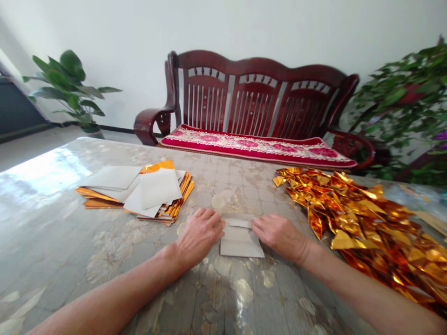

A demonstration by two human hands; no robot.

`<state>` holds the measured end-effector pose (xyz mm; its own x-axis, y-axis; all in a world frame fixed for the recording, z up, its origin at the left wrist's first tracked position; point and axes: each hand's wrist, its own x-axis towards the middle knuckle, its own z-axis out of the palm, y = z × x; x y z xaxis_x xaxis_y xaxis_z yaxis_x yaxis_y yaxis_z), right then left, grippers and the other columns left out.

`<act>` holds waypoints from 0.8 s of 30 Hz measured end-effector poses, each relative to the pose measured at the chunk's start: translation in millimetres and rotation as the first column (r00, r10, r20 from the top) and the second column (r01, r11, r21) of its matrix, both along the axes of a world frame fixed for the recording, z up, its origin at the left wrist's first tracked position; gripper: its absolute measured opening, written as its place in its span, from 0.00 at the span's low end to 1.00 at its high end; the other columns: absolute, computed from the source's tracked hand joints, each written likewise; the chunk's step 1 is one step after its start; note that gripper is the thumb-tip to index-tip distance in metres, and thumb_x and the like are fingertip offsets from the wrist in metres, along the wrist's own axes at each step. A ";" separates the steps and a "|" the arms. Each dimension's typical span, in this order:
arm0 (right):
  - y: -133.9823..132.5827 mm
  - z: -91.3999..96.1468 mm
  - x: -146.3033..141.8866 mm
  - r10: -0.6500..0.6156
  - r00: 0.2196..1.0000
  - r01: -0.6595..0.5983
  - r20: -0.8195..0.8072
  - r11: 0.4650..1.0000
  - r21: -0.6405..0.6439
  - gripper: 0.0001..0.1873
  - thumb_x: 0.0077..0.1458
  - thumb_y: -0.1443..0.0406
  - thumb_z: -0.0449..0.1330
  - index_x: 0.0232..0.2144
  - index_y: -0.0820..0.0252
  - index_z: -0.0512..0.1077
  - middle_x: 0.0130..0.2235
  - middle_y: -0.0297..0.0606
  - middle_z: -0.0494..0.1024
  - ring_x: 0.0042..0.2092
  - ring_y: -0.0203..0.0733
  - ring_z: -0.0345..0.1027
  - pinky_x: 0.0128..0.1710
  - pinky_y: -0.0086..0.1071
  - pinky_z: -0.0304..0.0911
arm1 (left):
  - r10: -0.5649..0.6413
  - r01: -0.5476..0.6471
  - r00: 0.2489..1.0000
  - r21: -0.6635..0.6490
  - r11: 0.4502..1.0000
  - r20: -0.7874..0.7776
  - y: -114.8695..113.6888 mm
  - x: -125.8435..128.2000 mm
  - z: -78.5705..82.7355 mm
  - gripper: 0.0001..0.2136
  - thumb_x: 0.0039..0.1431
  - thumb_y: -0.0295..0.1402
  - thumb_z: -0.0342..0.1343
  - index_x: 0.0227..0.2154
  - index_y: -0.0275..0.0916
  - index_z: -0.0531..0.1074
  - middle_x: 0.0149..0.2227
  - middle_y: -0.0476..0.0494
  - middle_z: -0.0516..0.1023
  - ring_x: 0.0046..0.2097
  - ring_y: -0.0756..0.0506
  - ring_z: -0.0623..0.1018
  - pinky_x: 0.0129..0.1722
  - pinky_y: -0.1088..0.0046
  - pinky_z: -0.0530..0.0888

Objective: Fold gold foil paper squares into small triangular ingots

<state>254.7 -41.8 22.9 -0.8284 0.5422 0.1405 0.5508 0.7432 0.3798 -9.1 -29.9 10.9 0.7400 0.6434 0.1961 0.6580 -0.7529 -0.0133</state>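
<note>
Between my two hands a sheet of paper (241,243) lies on the table, its pale side up. Its far edge is folded over toward me in a narrow flap. My left hand (204,231) is closed at the left end of that flap, fingers bent on the paper. At the right end, my right hand (279,235) pinches the paper's edge, thumb and fingers together. To the left sits a stack of loose sheets (159,188), pale on one face and shiny gold-orange on the other. A heap of folded gold foil paper pieces (349,218) spreads at the right.
The table (139,270) has a glossy, patterned cover. Beyond its far edge stands a dark red wooden bench (209,100) with a red floral cushion (251,143). A potted plant (73,88) is at the left, leafy vines (401,102) at the right. Clear plastic (412,197) lies behind the foil heap.
</note>
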 end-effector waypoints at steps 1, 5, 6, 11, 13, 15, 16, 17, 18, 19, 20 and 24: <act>-2.5 -0.7 -1.8 -0.006 1.000 0.006 0.014 1.000 0.013 0.11 0.61 0.75 0.53 0.30 0.60 0.70 0.31 0.37 0.73 0.31 0.39 0.63 0.31 0.35 0.48 | 0.000 0.000 1.000 -0.009 1.000 -0.004 0.5 0.5 -2.1 0.07 0.67 0.34 0.51 0.41 0.39 0.73 0.40 0.42 0.74 0.45 0.41 0.71 0.44 0.61 0.68; -14.4 -3.2 -7.7 -0.090 0.994 0.085 0.065 0.994 0.067 0.09 0.59 0.75 0.54 0.30 0.61 0.70 0.31 0.40 0.73 0.31 0.42 0.64 0.31 0.36 0.49 | -0.008 0.007 1.000 -0.055 0.998 -0.005 1.5 1.9 -4.5 0.06 0.67 0.30 0.51 0.39 0.37 0.72 0.41 0.42 0.74 0.45 0.42 0.71 0.45 0.64 0.70; -16.6 -3.1 -8.5 -0.108 0.992 0.103 0.068 0.992 0.070 0.09 0.59 0.75 0.54 0.31 0.61 0.70 0.32 0.40 0.73 0.32 0.43 0.64 0.31 0.36 0.50 | -0.019 0.019 1.000 -0.069 0.997 -0.002 1.5 1.9 -3.6 0.06 0.67 0.29 0.50 0.40 0.37 0.72 0.42 0.42 0.74 0.46 0.43 0.71 0.46 0.65 0.71; -19.3 1.2 -12.4 -0.145 0.985 0.142 0.090 0.989 0.038 0.09 0.59 0.76 0.53 0.31 0.61 0.70 0.31 0.40 0.73 0.32 0.43 0.66 0.32 0.37 0.53 | -0.061 0.061 0.998 -0.129 0.990 0.003 1.0 1.0 2.0 0.06 0.67 0.26 0.51 0.43 0.37 0.71 0.43 0.43 0.73 0.47 0.44 0.71 0.47 0.68 0.72; -18.2 2.9 -14.4 -0.151 0.982 0.149 0.111 0.988 0.027 0.10 0.58 0.77 0.54 0.30 0.61 0.71 0.31 0.40 0.73 0.32 0.43 0.67 0.32 0.37 0.54 | -0.062 0.061 0.998 -0.137 0.989 -0.001 0.7 0.8 2.1 0.06 0.67 0.26 0.50 0.43 0.38 0.70 0.43 0.43 0.73 0.47 0.45 0.71 0.47 0.68 0.72; -16.7 4.0 -15.9 -0.159 0.980 0.158 0.120 0.987 0.014 0.10 0.58 0.77 0.54 0.30 0.61 0.71 0.31 0.40 0.74 0.33 0.44 0.68 0.32 0.37 0.55 | -0.055 0.052 0.998 -0.130 0.990 -0.015 0.4 1.0 1.2 0.05 0.67 0.27 0.49 0.42 0.38 0.70 0.42 0.44 0.73 0.45 0.45 0.71 0.45 0.68 0.72; -15.9 4.4 -16.4 -0.165 0.979 0.165 0.120 0.986 0.006 0.09 0.57 0.77 0.55 0.30 0.62 0.71 0.31 0.40 0.74 0.32 0.44 0.68 0.32 0.37 0.55 | -0.055 0.052 0.998 -0.119 0.992 -0.022 0.2 1.4 0.7 0.05 0.67 0.27 0.49 0.43 0.38 0.69 0.41 0.44 0.73 0.45 0.44 0.71 0.45 0.68 0.72; -15.2 4.9 -16.7 -0.173 0.978 0.175 0.119 0.985 -0.003 0.09 0.57 0.77 0.56 0.30 0.62 0.72 0.31 0.40 0.75 0.32 0.44 0.69 0.32 0.37 0.56 | -0.058 0.055 0.998 -0.103 0.993 -0.027 0.0 2.0 0.5 0.07 0.67 0.28 0.50 0.45 0.39 0.69 0.41 0.44 0.73 0.44 0.44 0.71 0.44 0.67 0.72; -14.5 5.4 -17.0 -0.181 0.976 0.184 0.119 0.983 -0.015 0.09 0.57 0.77 0.56 0.31 0.62 0.72 0.31 0.39 0.75 0.32 0.44 0.69 0.32 0.37 0.57 | -0.064 0.061 0.997 -0.086 0.994 -0.030 -0.2 2.7 0.5 0.09 0.67 0.28 0.50 0.49 0.39 0.67 0.41 0.44 0.73 0.44 0.44 0.71 0.44 0.67 0.71; -14.1 6.0 -17.3 -0.189 0.974 0.194 0.122 0.981 -0.026 0.08 0.56 0.77 0.57 0.31 0.62 0.73 0.31 0.39 0.75 0.32 0.44 0.70 0.32 0.37 0.57 | -0.070 0.067 0.997 -0.070 0.995 -0.032 -0.5 3.5 0.9 0.13 0.67 0.27 0.50 0.53 0.40 0.65 0.41 0.44 0.73 0.44 0.43 0.71 0.44 0.67 0.71; -13.9 6.7 -17.7 -0.195 0.972 0.202 0.129 0.979 -0.038 0.08 0.56 0.77 0.57 0.31 0.62 0.73 0.31 0.39 0.76 0.32 0.44 0.70 0.32 0.37 0.57 | -0.074 0.072 0.997 -0.059 0.996 -0.035 -0.7 4.4 1.5 0.17 0.67 0.27 0.50 0.57 0.40 0.62 0.42 0.44 0.72 0.44 0.43 0.71 0.44 0.66 0.71; -16.1 7.9 -20.6 -0.214 0.964 0.223 0.156 0.974 -0.045 0.08 0.56 0.76 0.57 0.31 0.62 0.74 0.32 0.40 0.76 0.32 0.44 0.71 0.31 0.37 0.57 | -0.064 0.060 0.996 -0.061 0.996 -0.060 -2.3 6.6 4.4 0.19 0.65 0.26 0.50 0.58 0.43 0.61 0.42 0.43 0.71 0.45 0.43 0.70 0.43 0.66 0.70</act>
<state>234.1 -58.0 30.8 -0.6979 0.7160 -0.0149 0.6429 0.6356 0.4274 -2.5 -32.1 15.3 0.7886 0.6047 0.1117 0.6091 -0.7930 -0.0073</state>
